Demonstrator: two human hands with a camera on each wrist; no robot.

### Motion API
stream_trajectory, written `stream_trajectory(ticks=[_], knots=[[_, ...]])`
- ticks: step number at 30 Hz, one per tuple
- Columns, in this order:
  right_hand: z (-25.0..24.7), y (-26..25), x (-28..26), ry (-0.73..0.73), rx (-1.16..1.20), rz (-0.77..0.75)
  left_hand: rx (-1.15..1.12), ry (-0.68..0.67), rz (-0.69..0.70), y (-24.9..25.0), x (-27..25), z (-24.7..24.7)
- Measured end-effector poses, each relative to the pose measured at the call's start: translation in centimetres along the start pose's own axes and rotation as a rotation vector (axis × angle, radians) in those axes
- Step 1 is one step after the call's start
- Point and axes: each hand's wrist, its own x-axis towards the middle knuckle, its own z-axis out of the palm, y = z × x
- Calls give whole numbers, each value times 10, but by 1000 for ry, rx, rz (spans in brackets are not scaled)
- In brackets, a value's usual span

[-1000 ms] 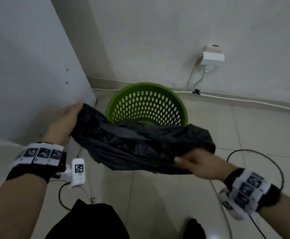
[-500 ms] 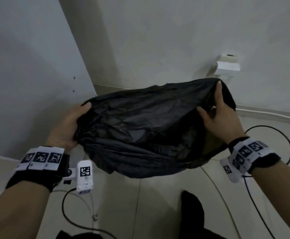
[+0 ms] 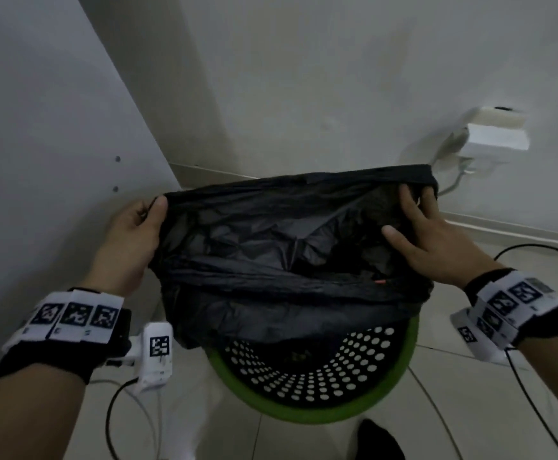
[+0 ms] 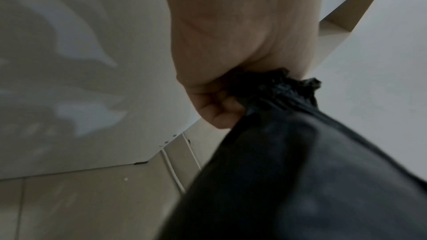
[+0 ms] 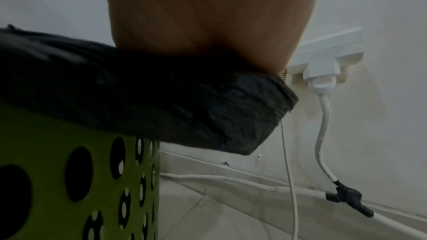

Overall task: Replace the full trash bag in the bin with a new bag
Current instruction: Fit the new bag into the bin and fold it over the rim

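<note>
Black bag [image 3: 271,247] held mouth-open just above bin [image 3: 304,415]. Left hand [image 3: 131,237] pinches one side. Right hand [image 3: 436,240] splayed inside, stretching it to fit.

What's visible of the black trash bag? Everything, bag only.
The black bag is thin, crinkled, matte plastic film, with nothing visible inside. Its mouth faces up, stretched wide between both hands. The left hand grips the bunched left rim. The right hand has its fingers tucked under the far right rim, thumb spread. The bag's lower part droops over the far side of the green perforated bin.
</note>
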Motion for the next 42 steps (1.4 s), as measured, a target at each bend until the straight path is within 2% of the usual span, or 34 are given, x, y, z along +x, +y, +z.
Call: stream_trajectory(ticks=[3, 5, 7, 8, 9, 11, 12, 13, 14, 16, 19, 20, 22, 24, 26, 27, 30, 32, 35, 37, 42], knots=[[1, -1, 12, -172, 44, 85, 143, 29, -72, -8, 17, 7], [1, -2, 15, -271, 157, 185, 294, -15, -176, -16, 22, 10], [0, -3, 16, -278, 211, 223, 411, -69, -230, -21, 21, 13], [0, -3, 16, -263, 217, 212, 454, -62, -196, -22, 20, 16], [1, -3, 17, -250, 209, 185, 487, -22, -99, -20, 17, 18], [1, -5, 19, -231, 151, 121, 525, 80, 269, -10, 7, 25], [3, -6, 21, -221, 125, 96, 506, 79, 449, -1, 0, 29], [4, -7, 22, -214, 112, 79, 463, -1, 549, 7, -6, 34], [6, -9, 23, -212, 118, 70, 439, -130, 568, 15, -12, 40], [12, -8, 25, -243, 196, 85, 479, -348, 455, 24, -16, 50], [17, -7, 20, -372, 363, 238, 400, -455, 124, 30, -9, 44], [16, -7, 15, -392, 365, 297, 470, -494, 79, 28, -8, 38], [11, -7, -2, -332, 311, 322, 689, -556, 144, 20, -15, 25], [2, -5, -29, -160, 240, 196, 764, -551, 391, 12, -34, 14], [-2, -8, -61, 8, 191, -11, 755, -571, 652, 10, -57, 7], [0, -11, -77, 44, 162, -129, 749, -603, 747, 8, -68, 4], [27, -17, -115, 46, 16, -383, 820, -670, 919, 6, -93, 0], [44, -26, -135, 156, -44, -495, 821, -667, 1034, 4, -106, -3], [53, -39, -167, 281, -61, -559, 822, -680, 1101, 3, -122, -12], [59, -42, -187, 257, -73, -551, 837, -756, 1100, 0, -134, -21], [76, -27, -214, 127, -209, -567, 933, -1067, 1114, -31, -155, -40]])
